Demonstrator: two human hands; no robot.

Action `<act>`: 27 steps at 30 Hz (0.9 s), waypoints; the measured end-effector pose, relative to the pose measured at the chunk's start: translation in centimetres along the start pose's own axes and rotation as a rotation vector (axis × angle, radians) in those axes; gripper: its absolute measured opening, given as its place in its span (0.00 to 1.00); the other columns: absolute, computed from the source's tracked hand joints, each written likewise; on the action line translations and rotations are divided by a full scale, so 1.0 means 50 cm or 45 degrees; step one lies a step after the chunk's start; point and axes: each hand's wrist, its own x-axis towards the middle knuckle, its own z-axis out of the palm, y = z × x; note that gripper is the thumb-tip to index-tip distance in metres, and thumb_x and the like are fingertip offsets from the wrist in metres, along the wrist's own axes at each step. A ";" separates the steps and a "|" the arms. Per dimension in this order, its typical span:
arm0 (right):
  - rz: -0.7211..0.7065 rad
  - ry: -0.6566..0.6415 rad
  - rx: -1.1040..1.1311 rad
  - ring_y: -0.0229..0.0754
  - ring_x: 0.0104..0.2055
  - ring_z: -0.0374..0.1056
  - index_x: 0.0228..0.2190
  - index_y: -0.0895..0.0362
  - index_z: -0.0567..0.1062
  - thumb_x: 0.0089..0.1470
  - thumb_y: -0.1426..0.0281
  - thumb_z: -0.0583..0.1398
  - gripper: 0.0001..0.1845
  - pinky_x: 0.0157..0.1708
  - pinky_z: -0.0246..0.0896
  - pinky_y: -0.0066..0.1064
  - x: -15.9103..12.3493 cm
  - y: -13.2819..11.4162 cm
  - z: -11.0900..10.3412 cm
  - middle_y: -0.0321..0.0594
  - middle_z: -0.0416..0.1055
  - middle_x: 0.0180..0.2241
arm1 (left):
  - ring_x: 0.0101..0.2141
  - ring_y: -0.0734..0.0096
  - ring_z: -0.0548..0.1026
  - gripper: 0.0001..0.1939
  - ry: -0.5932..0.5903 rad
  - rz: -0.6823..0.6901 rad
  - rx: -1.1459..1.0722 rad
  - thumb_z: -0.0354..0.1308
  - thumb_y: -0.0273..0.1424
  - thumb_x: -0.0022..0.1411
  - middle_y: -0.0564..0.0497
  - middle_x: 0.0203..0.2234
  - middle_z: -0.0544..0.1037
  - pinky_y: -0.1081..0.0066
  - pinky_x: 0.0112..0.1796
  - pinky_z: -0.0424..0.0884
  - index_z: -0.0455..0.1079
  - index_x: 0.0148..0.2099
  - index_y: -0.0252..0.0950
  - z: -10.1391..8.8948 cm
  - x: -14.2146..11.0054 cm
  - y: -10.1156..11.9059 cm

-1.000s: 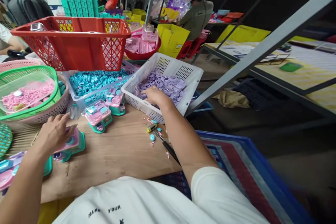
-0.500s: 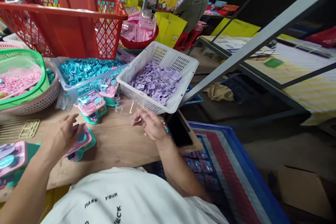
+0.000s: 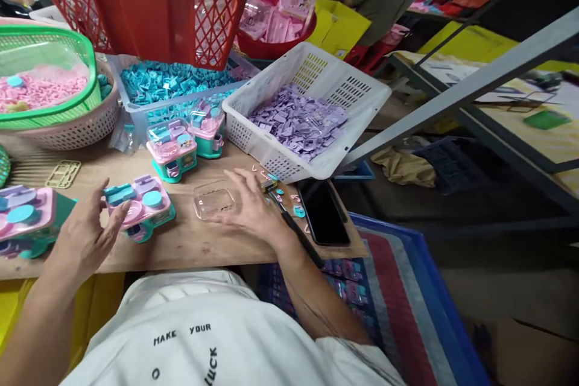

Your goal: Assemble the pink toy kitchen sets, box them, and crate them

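Note:
My left hand [image 3: 88, 229] is around the left end of a small pink-and-teal toy box [image 3: 152, 200], thumb in front and fingers behind. Turquoise, lilac and pink pieces sit on the box's top. My right hand [image 3: 253, 205] has its fingers spread beside a clear plastic cover [image 3: 215, 200] lying on the wooden table [image 3: 194, 247]; the thumb reaches over the cover's near edge. A similar toy box [image 3: 27, 217] stands left of my left hand. Two more, a front one [image 3: 174, 148] and one behind it [image 3: 207, 126], stand farther back.
A white basket [image 3: 307, 163] holds lilac parts; a clear bin [image 3: 181, 105] holds blue ones. The red basket [image 3: 154, 12] overhangs the bin. A phone [image 3: 323, 214], a dark-handled tool [image 3: 298, 232] and small bits lie at right. A slanted metal bar [image 3: 452, 96] crosses the right side.
My view has shifted. My left hand has come down from above the toy box to its left end. My right hand has lowered and spread, and the clear cover now lies flat on the table.

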 end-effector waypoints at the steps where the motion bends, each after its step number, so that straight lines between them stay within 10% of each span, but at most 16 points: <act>1: 0.003 -0.043 -0.061 0.62 0.69 0.55 0.65 0.55 0.63 0.45 0.50 0.72 0.52 0.66 0.57 0.56 0.009 -0.005 0.022 0.57 0.55 0.66 | 0.50 0.48 0.76 0.45 0.037 0.033 -0.029 0.43 0.58 0.65 0.37 0.47 0.76 0.54 0.52 0.72 0.56 0.70 0.27 0.009 -0.013 0.000; 7: 0.068 -0.168 -0.394 0.66 0.69 0.51 0.66 0.52 0.65 0.54 0.68 0.65 0.39 0.66 0.52 0.59 0.002 0.009 0.033 0.56 0.50 0.67 | 0.43 0.56 0.77 0.42 -0.239 0.380 -0.355 0.56 0.55 0.64 0.41 0.51 0.73 0.58 0.44 0.77 0.53 0.72 0.40 0.040 -0.069 -0.053; 13: 0.165 -0.169 -0.383 0.71 0.69 0.49 0.66 0.52 0.63 0.54 0.55 0.66 0.41 0.64 0.52 0.65 0.021 -0.006 0.036 0.58 0.47 0.68 | 0.67 0.38 0.60 0.63 -0.598 0.692 -0.602 0.71 0.54 0.49 0.38 0.70 0.55 0.46 0.63 0.64 0.42 0.76 0.41 0.064 0.019 -0.079; 17: 0.000 -0.231 -0.356 0.67 0.70 0.49 0.57 0.51 0.73 0.52 0.59 0.68 0.32 0.67 0.47 0.63 0.034 0.005 0.054 0.53 0.50 0.66 | 0.62 0.43 0.68 0.65 -0.832 0.681 -0.825 0.73 0.51 0.47 0.41 0.66 0.65 0.50 0.62 0.66 0.40 0.77 0.42 0.098 0.060 -0.039; 23: 0.027 -0.133 -0.241 0.63 0.68 0.53 0.60 0.50 0.70 0.47 0.63 0.70 0.38 0.68 0.51 0.61 0.019 0.064 -0.002 0.51 0.53 0.61 | 0.67 0.42 0.59 0.70 -0.402 0.633 -1.004 0.76 0.50 0.42 0.38 0.68 0.58 0.45 0.67 0.56 0.38 0.77 0.44 0.196 0.033 0.031; 27: -0.231 -0.061 -0.042 0.58 0.69 0.54 0.62 0.44 0.65 0.48 0.65 0.69 0.41 0.69 0.53 0.56 0.015 0.005 -0.102 0.45 0.51 0.64 | 0.70 0.41 0.53 0.70 -0.198 0.639 -1.051 0.76 0.51 0.41 0.38 0.69 0.53 0.44 0.68 0.52 0.38 0.76 0.45 0.254 0.021 0.066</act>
